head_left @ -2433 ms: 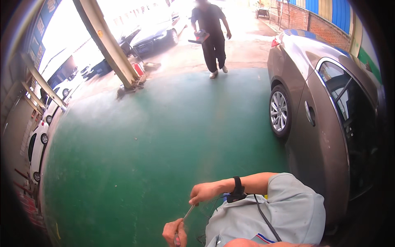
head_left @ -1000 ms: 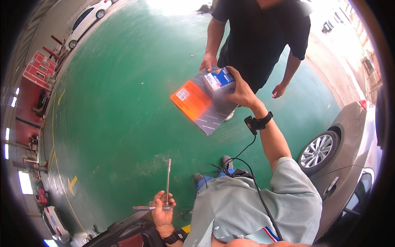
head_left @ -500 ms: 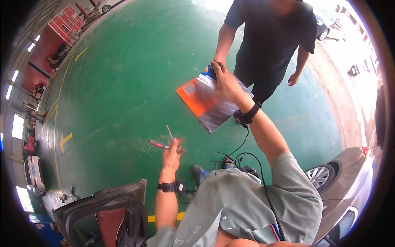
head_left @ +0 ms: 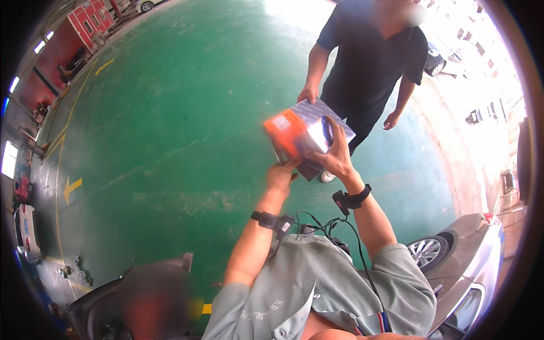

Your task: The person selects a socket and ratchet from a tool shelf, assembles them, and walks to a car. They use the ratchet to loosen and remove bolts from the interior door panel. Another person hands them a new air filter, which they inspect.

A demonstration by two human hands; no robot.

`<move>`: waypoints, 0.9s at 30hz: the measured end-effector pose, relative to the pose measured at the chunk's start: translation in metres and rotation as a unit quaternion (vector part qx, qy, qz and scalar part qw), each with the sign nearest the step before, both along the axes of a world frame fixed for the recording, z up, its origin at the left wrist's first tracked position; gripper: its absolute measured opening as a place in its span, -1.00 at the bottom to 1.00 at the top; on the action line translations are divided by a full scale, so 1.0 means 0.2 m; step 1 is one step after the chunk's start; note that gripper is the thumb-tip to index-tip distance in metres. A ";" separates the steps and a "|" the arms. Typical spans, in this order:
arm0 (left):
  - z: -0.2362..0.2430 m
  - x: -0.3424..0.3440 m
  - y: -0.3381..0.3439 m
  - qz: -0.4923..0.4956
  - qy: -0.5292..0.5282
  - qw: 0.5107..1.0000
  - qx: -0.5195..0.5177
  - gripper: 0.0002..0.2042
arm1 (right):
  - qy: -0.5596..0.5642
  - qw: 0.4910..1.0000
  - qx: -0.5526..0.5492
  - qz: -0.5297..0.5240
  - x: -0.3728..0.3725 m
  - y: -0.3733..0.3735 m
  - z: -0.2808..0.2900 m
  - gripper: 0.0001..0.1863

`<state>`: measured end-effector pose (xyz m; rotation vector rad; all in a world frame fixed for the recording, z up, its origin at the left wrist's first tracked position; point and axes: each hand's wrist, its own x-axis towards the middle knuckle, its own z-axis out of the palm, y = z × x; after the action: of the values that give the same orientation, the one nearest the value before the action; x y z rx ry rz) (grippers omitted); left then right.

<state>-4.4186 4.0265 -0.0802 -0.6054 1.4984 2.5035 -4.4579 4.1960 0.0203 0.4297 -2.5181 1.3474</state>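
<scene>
A large orange-and-grey cardboard box (head_left: 286, 126) is held up in front of me, its orange end blurred. The co-worker's hand (head_left: 309, 93) grips its far edge. My right hand (head_left: 338, 154) is closed around a small white-and-blue box (head_left: 321, 134) that lies against the large box's upper face. At the large box's near lower corner is my left hand (head_left: 280, 177), fingers curled and touching or very close to the cardboard. What the left hand holds is hidden by blur and by the box.
A co-worker in dark clothes (head_left: 374, 68) stands ahead. Another person's dark cap (head_left: 156, 283) shows at the lower left, near a dark vehicle panel (head_left: 96, 306). A car (head_left: 470, 266) stands at my right. Black cables (head_left: 317, 222) hang near my waist over the green floor (head_left: 187, 147).
My left hand has moved up and right to the large box; the tools seen in it before no longer show clearly. The boxes have shifted right. A person has appeared at lower left.
</scene>
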 end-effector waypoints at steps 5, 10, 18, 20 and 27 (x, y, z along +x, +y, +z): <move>0.03 0.06 -0.22 0.019 0.056 0.998 0.021 -0.69 | -0.053 0.966 -0.252 -0.005 0.12 -0.08 0.04 0.04; -0.03 0.28 -0.77 0.065 0.077 0.991 0.087 -0.69 | -0.110 0.885 -0.446 0.078 0.18 -0.09 -0.04 -0.32; 0.00 0.59 -1.41 0.237 0.160 0.956 0.061 -0.53 | -0.235 0.803 -0.503 0.217 -0.03 -0.58 -0.12 -0.15; -0.02 0.64 -1.55 0.266 0.173 0.947 0.049 -0.53 | -0.276 0.780 -0.493 0.270 -0.12 -0.73 -0.15 -0.13; 0.00 0.64 -1.59 0.434 0.169 0.885 0.005 -0.56 | -0.429 0.629 -0.529 0.375 -0.70 -1.11 -0.25 -0.17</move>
<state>-4.2904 3.7081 -0.0799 -1.0771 1.5391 3.4317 -4.5980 3.9734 -0.0300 0.6478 -1.2734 3.6688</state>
